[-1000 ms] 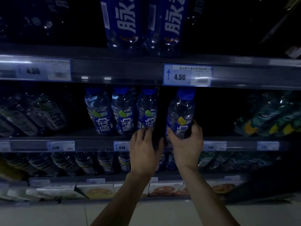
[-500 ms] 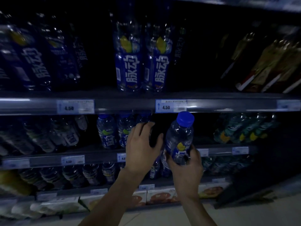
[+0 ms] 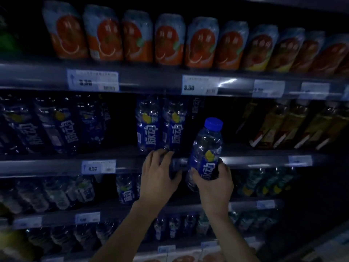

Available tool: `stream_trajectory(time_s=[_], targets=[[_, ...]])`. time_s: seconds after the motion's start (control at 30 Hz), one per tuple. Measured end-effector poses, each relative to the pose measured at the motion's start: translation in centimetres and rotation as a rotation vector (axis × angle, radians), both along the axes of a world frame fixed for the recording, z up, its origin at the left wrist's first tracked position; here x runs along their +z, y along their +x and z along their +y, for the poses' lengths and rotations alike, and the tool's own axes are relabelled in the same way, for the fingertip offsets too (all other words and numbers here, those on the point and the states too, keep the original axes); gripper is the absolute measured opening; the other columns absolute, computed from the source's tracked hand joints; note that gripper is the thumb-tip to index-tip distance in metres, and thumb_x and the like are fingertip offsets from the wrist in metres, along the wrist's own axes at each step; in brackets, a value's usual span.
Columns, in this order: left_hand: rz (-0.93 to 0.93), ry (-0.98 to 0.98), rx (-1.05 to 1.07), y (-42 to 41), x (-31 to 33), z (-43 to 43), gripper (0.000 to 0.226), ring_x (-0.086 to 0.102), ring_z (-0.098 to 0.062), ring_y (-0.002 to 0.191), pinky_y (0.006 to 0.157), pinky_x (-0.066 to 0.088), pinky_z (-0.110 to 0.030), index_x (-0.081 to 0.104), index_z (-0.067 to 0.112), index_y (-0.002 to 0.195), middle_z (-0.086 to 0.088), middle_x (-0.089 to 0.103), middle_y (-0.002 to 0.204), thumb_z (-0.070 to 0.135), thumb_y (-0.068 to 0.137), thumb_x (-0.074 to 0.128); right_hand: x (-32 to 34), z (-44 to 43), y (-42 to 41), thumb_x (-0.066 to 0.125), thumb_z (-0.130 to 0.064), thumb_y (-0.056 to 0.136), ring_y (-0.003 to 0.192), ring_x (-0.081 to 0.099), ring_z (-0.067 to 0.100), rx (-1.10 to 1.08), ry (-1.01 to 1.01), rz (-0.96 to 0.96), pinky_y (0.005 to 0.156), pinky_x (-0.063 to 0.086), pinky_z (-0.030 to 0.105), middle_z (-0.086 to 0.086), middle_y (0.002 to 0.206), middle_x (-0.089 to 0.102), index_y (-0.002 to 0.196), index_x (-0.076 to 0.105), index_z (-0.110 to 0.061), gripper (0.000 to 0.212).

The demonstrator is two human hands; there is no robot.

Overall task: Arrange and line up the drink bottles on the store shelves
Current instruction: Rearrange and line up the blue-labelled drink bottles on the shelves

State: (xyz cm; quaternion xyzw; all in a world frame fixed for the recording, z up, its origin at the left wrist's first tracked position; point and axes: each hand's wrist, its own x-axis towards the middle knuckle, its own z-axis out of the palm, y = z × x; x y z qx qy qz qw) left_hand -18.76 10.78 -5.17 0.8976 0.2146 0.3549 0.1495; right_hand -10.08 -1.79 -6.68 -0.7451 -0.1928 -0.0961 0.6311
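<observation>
The held bottle [image 3: 205, 154] is right of two shelved bottles [image 3: 160, 125].

Dim light. Right hand [image 3: 213, 186] grips a blue-capped bottle [image 3: 206, 148] round its lower half, cap tilted toward 1 o'clock, in front of the middle shelf edge [image 3: 56, 165]. Left hand [image 3: 158, 174], at 9 o'clock from it, has its fingers spread and its fingertips at the bases of two standing blue bottles [image 3: 148, 125]. Orange-label bottles [image 3: 166, 40] run across 12 o'clock. Price tag [image 3: 98, 166] sits at 8 o'clock.
</observation>
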Motion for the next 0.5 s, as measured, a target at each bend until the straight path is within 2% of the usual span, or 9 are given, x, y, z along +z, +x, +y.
stream_trajectory(time_s=[0.13,0.2,0.3,0.4,0.47,0.5], targets=[[0.169,0.020,0.012,1.1,0.8,0.3,0.065,0.032,-0.029,0.132,0.110,0.030,-0.044,0.045,0.014,0.137,-0.008,0.043,0.137,0.039,0.081,0.067,2.1,0.6,2.1,0.081,-0.037,0.068,0.086,0.060,-0.001,0.026,-0.028,0.007,0.063,0.048,0.006,-0.007,0.101,0.057,0.103,0.056,-0.025,0.045],[0.191,0.007,0.031,1.5,0.8,0.2,0.065,0.031,-0.028,0.133,0.110,0.029,-0.042,0.043,0.016,0.138,-0.008,0.041,0.137,0.042,0.083,0.063,2.8,0.9,3.0,0.081,-0.038,0.070,0.088,0.060,0.003,0.039,-0.022,0.025,0.064,0.046,0.006,-0.007,0.104,0.055,0.113,0.055,-0.027,0.052],[0.198,0.006,0.057,1.8,0.6,0.0,0.061,0.039,-0.032,0.127,0.107,0.034,-0.043,0.049,0.014,0.134,-0.013,0.048,0.130,0.040,0.081,0.066,3.5,1.4,4.2,0.082,-0.039,0.069,0.087,0.057,0.003,0.012,-0.024,0.034,0.061,0.041,0.002,-0.006,0.105,0.053,0.131,0.051,-0.012,0.074],[0.189,0.018,0.084,1.9,0.1,0.1,0.051,0.047,-0.033,0.122,0.103,0.040,-0.046,0.059,0.010,0.122,-0.014,0.053,0.124,0.037,0.079,0.070,4.4,1.7,5.2,0.083,-0.038,0.069,0.088,0.060,0.002,0.041,0.009,0.029,0.061,0.045,0.004,-0.006,0.103,0.056,0.124,0.053,-0.018,0.066],[0.184,0.026,0.099,1.8,-0.1,0.2,0.049,0.051,-0.034,0.118,0.100,0.043,-0.047,0.062,0.010,0.117,-0.014,0.055,0.121,0.036,0.077,0.073,4.9,2.1,5.8,0.083,-0.038,0.069,0.090,0.063,0.007,0.071,0.028,0.038,0.069,0.051,0.014,-0.003,0.105,0.060,0.112,0.055,-0.026,0.053],[0.183,0.035,0.103,1.7,-0.3,0.3,0.050,0.051,-0.035,0.117,0.099,0.044,-0.048,0.062,0.010,0.117,-0.015,0.056,0.120,0.036,0.076,0.073,5.1,2.2,6.1,0.082,-0.038,0.068,0.090,0.063,0.007,0.080,0.033,0.043,0.071,0.054,0.018,-0.003,0.105,0.060,0.108,0.057,-0.025,0.049]])
